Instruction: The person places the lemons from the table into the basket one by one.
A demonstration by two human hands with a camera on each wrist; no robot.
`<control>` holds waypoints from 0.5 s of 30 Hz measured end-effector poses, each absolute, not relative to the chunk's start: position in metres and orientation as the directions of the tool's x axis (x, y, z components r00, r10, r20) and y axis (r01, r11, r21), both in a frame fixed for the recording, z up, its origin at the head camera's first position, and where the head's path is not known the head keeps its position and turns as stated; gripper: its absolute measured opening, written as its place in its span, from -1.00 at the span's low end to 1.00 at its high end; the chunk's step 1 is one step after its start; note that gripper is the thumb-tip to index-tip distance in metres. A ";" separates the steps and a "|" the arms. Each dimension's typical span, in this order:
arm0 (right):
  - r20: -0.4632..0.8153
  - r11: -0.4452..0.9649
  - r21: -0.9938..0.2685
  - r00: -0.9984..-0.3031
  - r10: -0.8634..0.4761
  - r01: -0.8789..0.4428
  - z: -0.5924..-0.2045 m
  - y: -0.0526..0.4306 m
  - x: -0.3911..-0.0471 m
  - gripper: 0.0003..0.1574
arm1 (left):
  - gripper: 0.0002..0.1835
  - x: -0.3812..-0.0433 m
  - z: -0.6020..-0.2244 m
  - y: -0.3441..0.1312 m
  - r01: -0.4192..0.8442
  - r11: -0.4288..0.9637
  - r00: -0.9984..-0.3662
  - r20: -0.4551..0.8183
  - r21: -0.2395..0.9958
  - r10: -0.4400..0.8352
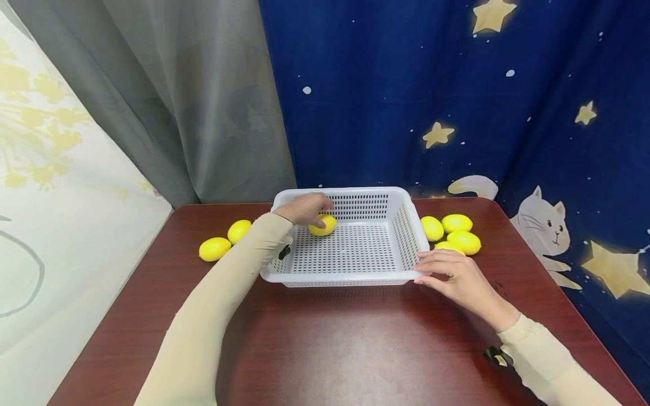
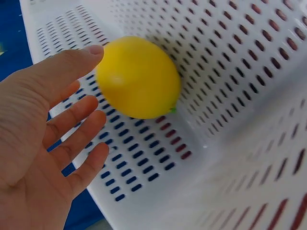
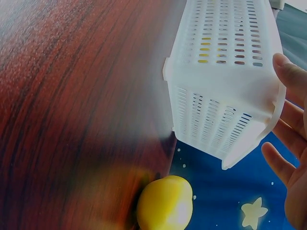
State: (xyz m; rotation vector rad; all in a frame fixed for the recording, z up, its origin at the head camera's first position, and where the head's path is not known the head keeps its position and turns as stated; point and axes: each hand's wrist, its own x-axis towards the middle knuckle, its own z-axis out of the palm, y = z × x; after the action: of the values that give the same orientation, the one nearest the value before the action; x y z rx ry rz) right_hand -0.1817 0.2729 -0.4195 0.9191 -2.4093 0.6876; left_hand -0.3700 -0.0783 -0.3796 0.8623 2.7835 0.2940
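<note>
A white perforated plastic basket (image 1: 335, 277) stands on the table, and one yellow lemon (image 2: 139, 79) lies inside it toward the left. My left hand (image 1: 304, 210) reaches over the basket's left side beside that lemon. In the left wrist view its thumb tip meets or nearly meets the lemon's edge, while the other fingers are spread and loosely bent off the fruit. At the front right corner, my right hand (image 1: 459, 279) holds the basket's rim, with the thumb on the near side and fingers around the corner.
Two lemons (image 1: 214, 248) lie on the table left of the basket, partly beside my left sleeve. Several more lemons (image 1: 464, 242) are grouped to its right, close to my right hand. Behind the dark red table (image 1: 345, 344) hang grey and blue curtains (image 1: 365, 101).
</note>
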 end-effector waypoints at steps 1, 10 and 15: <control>0.582 0.648 -0.280 -0.662 -0.472 -0.708 -0.420 0.273 -0.182 -0.50 | -0.37 -0.370 -0.378 -0.078 0.532 0.806 -0.806 -0.136 0.259 0.576; 0.583 0.644 -0.285 -0.662 -0.472 -0.710 -0.419 0.273 -0.182 -0.48 | -0.43 -0.367 -0.355 -0.079 0.535 0.774 -0.809 -0.059 0.338 0.585; 0.582 0.647 -0.285 -0.664 -0.470 -0.707 -0.419 0.273 -0.181 -0.46 | -0.43 -0.364 -0.346 -0.086 0.549 0.751 -0.809 0.008 0.366 0.588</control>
State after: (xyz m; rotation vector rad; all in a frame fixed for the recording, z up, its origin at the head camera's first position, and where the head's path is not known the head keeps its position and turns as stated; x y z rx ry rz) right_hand -0.1812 0.2729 -0.4189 0.9210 -2.4050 0.6930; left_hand -0.3640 -0.0855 -0.3456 0.9245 2.8384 0.5413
